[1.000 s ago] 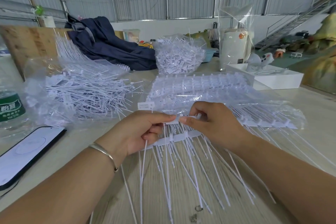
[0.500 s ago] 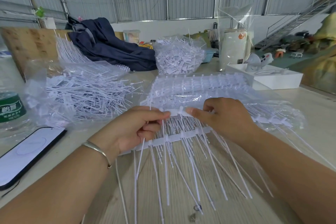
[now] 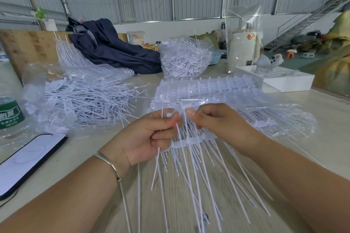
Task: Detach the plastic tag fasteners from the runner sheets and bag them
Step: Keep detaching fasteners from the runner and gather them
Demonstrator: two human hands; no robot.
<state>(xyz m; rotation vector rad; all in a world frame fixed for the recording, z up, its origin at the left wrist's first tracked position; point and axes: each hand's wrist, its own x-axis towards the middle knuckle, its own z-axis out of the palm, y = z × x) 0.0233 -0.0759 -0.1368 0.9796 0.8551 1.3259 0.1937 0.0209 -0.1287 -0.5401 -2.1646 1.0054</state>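
1. Seen from a head-worn camera, looking down at a pale wooden desk point(image 3: 56, 159) in a large metal-walled shed.
2. Left hand point(image 3: 149, 138) raised just above the desk, fingers point(image 3: 164, 135) curled, thumb and forefinger pinching the white head of a tag fastener point(image 3: 170, 115); a few more loose strands trapped in the palm, tails hanging down.
3. Right hand point(image 3: 217, 123) close beside it, fingers also curled, thumb tip pinching the top edge of a runner sheet point(image 3: 197, 139), whose long thin tails fan out toward the viewer.
4. Further sheets point(image 3: 208, 91) stacked inside clear plastic wrap just behind the hands.
5. Bag of loose fasteners point(image 3: 85, 98) lying open to the left (clear plastic, well filled); a second full bag point(image 3: 185, 58) farther back.
6. Phone point(image 3: 28, 159) and water bottle point(image 3: 9, 113) at the left edge of the desk.
7. Likely trouble: thin tails tangling among neighbours, so a sharp pull could drag several off together or snap a strand near its head.
8. Also possible: strands slipping from the crowded left palm and scattering across the desk before reaching the bag.
9. Lesser risk: the sheet twisting or lifting if the right-hand pinch loosens mid-pull.
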